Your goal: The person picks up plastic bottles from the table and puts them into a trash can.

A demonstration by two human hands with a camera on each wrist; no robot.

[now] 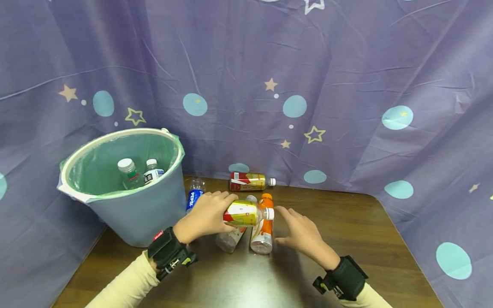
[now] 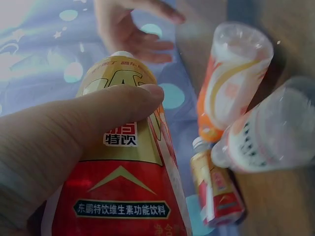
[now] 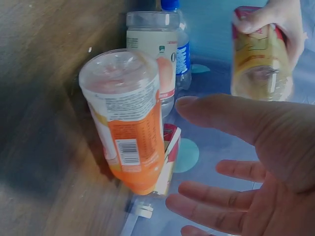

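My left hand (image 1: 209, 214) grips a red and gold drink bottle (image 1: 246, 213) around its body, its white cap pointing right. In the left wrist view the thumb lies across the label of this bottle (image 2: 118, 172). My right hand (image 1: 302, 231) is held with fingers spread and nothing in it, just right of the cap. Below the gripped bottle lie an orange-capped bottle (image 1: 262, 239) with an orange and white label and a clear bottle (image 1: 228, 240) with a pale label, partly hidden. In the right wrist view the orange bottle (image 3: 130, 132) is near my right fingers.
A blue-grey bucket (image 1: 135, 218) lined with a green bag stands at the left, with two bottles (image 1: 131, 174) inside. A Pepsi bottle (image 1: 195, 196) lies beside it. Another red and gold bottle (image 1: 247, 182) lies by the purple curtain (image 1: 246, 64) at the wooden table's back edge.
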